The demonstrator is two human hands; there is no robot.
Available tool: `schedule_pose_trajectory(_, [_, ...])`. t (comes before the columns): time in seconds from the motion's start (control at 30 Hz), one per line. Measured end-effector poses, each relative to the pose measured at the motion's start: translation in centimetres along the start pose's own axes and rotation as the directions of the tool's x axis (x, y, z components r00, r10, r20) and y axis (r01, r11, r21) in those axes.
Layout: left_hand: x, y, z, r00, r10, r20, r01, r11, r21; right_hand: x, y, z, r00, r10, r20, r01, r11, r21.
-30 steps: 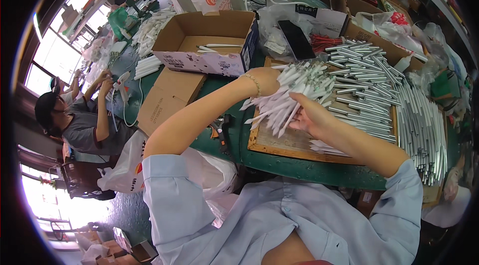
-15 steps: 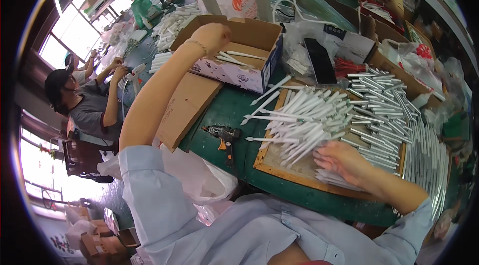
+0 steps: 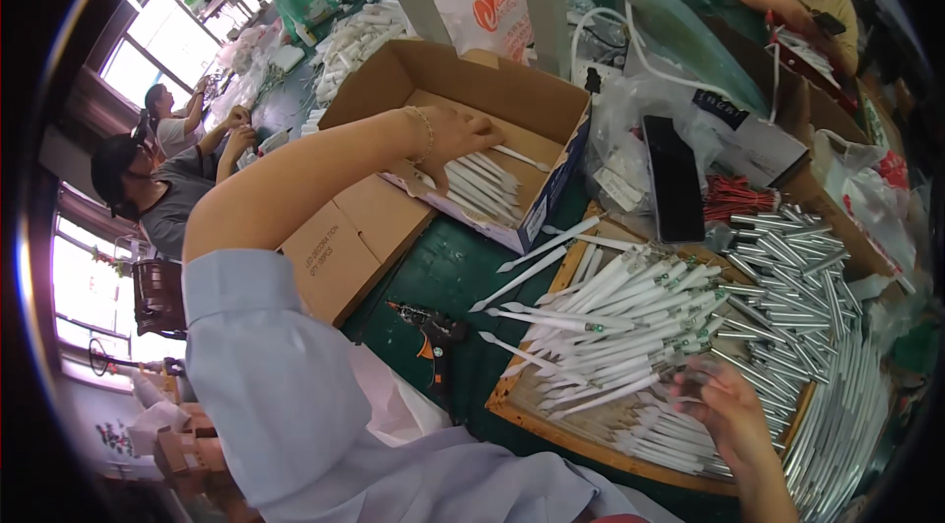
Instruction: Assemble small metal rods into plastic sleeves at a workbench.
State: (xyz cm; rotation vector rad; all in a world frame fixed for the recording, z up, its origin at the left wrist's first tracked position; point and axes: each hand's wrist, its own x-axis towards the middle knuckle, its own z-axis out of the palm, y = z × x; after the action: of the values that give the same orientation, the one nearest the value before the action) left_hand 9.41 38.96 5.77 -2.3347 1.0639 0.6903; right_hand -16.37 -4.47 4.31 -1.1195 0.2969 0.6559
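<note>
One left hand (image 3: 455, 137), upper middle, bends over one open cardboard box (image 3: 386, 80) with white pointed sticks (image 3: 482, 186). One right hand (image 3: 724, 407), lower right, has loosely curled fingers by a stick pile (image 3: 630, 316), too many to count. I can't tell if either grips anything. One glue gun (image 3: 439, 334) lies mid-frame.

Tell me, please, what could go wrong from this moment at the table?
Loose white sticks jut past the left rim of the wooden tray; a brush could perhaps knock them away.

The glue gun lies between the tray and the left sleeve, which might catch it; whether it is hot cannot be seen.

The right hand is beside a loosely heaped pile, which could slide if bumped.
</note>
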Motion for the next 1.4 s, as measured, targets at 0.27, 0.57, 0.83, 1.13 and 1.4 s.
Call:
schedule_pose_trajectory(0.27, [-1.1, -0.8, 0.7, 0.992, 0.094, -0.084, -0.107, 0.981, -0.160, 0.8, -0.3, -1.8, 0.976, -0.095, -0.197, 0.087, 0.995, -0.051])
schedule_pose_trajectory(0.57, [-0.9, 2.5, 0.7, 0.999, 0.012, -0.042, -0.007, 0.992, 0.127, 2.1, 0.8, -2.6, 0.955, -0.099, -0.281, 0.078, 0.993, -0.088])
schedule_pose_trajectory(0.83, [0.3, 0.6, 1.3, 0.967, 0.097, -0.236, -0.100, 0.995, -0.001, 2.8, 0.0, -1.6, 0.972, -0.111, -0.206, 0.100, 0.993, -0.062])
schedule_pose_trajectory(1.13, [1.6, 0.9, 0.8, 0.990, 0.060, -0.127, -0.053, 0.997, 0.058, 2.0, 0.8, -1.5, 0.971, -0.125, -0.204, 0.113, 0.991, -0.066])
schedule_pose_trajectory(1.4, [-6.2, -2.1, -5.9, 0.825, -0.156, -0.544, 0.371, 0.875, 0.311, -1.3, 0.7, -0.4, 0.948, -0.234, -0.214, 0.212, 0.970, -0.120])
